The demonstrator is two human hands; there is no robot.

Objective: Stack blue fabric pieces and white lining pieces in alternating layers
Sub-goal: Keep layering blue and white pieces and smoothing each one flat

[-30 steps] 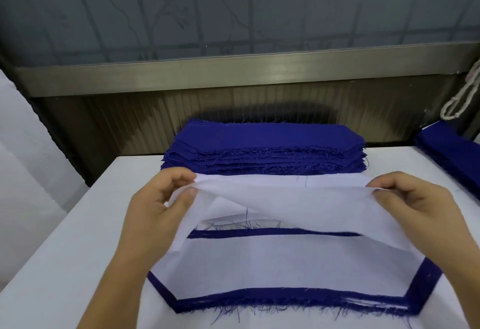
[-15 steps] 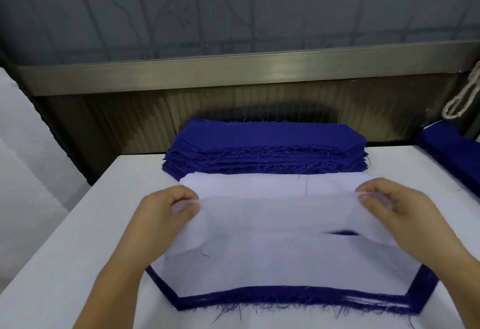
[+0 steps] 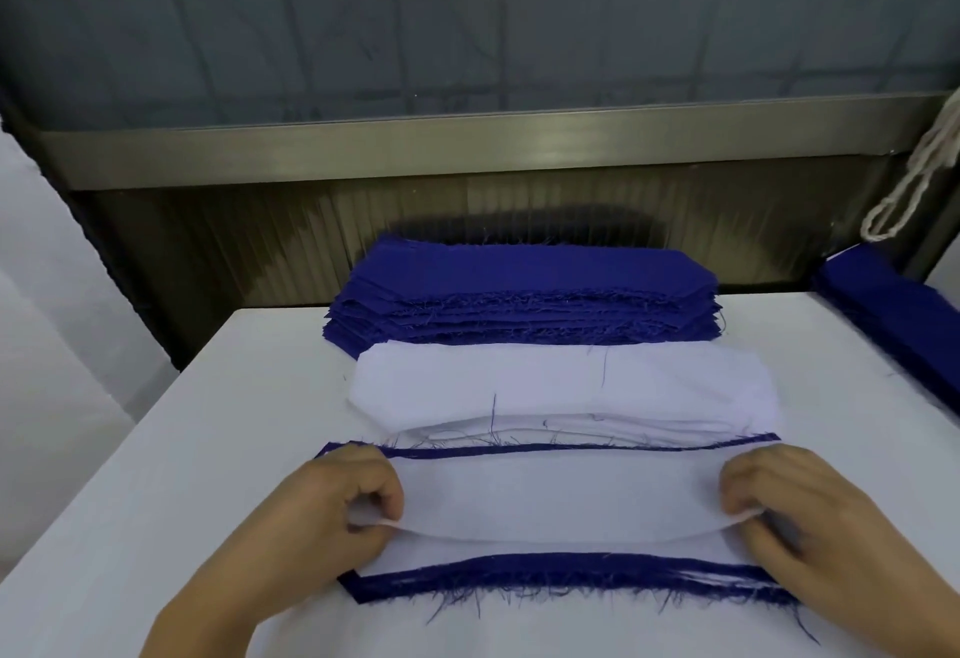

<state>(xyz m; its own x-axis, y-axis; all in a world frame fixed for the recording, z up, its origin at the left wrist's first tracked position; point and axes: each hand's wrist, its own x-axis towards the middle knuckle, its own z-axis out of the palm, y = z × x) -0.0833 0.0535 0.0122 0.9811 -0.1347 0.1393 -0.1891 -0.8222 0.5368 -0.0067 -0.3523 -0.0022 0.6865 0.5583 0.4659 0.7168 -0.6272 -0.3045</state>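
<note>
Nearest the camera, the left hand [image 3: 332, 506] and right hand [image 3: 795, 512] each pinch one end of a white lining piece [image 3: 561, 496] between curled fingers and thumb, its near edge lifted slightly above the layered stack [image 3: 571, 582], whose frayed blue fabric border shows along the front and back. Just behind it lies a pile of white lining pieces [image 3: 566, 387], with loose blue threads on top. Behind that, touching it, sits a tall pile of blue fabric pieces [image 3: 524, 288] at the far edge of the white table [image 3: 218, 423]. More folded blue fabric [image 3: 893, 304] lies at the right edge, well apart from the hands, under a hanging white cord [image 3: 914, 179]. A metal ledge [image 3: 467, 142] runs behind the table.
</note>
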